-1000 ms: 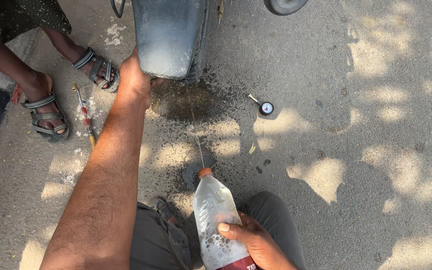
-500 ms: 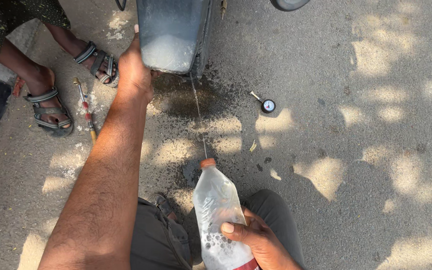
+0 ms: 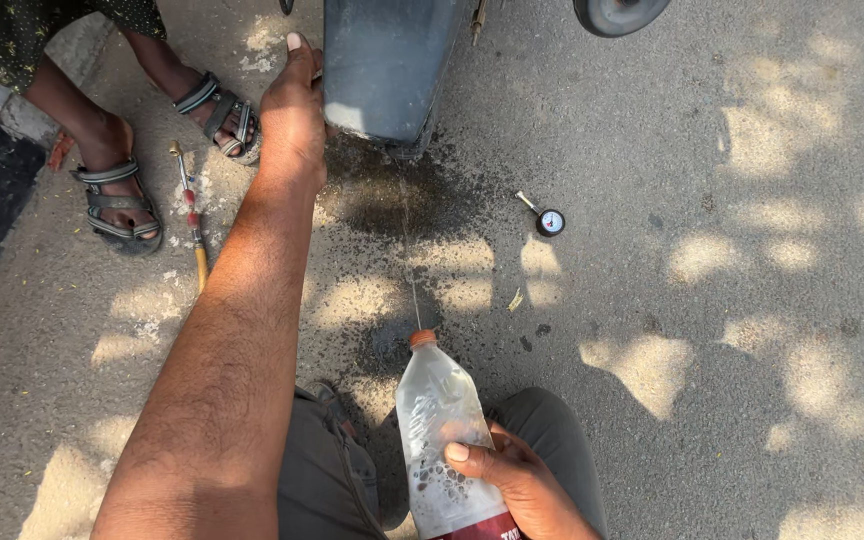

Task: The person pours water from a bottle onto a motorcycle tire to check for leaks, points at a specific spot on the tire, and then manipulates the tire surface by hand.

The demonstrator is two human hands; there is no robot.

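Right hand (image 3: 512, 480) grips a clear bottle (image 3: 439, 440) low over the knee, squirting a thin stream; left hand (image 3: 294, 115) lies flat against the dark mudguard (image 3: 382, 60), gauge (image 3: 549, 221) lying nearby

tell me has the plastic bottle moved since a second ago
Cannot tell: the plastic bottle sits about as far below the small round gauge as before; the camera itself shifted.

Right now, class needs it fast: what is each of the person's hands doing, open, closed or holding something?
Left hand: open, flat against the dark vehicle panel.
Right hand: closed around the clear plastic bottle.
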